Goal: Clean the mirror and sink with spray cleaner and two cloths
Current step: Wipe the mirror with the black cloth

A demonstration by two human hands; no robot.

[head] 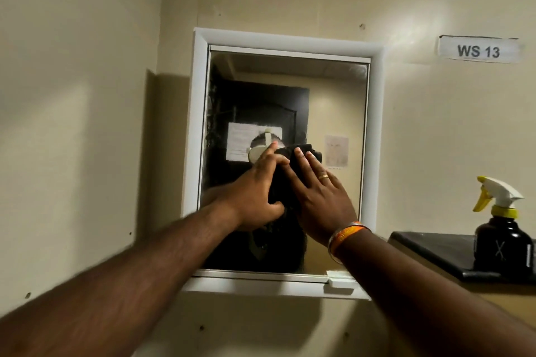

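Wall mirror (333, 101) — both hands flat, left hand (258, 185) and right hand (319, 197), fingers straight against a dark cloth (285, 180).

Black cloth (285, 180), white-framed mirror (287, 81), seemingly black spray bottle (503, 238) with yellow trigger.
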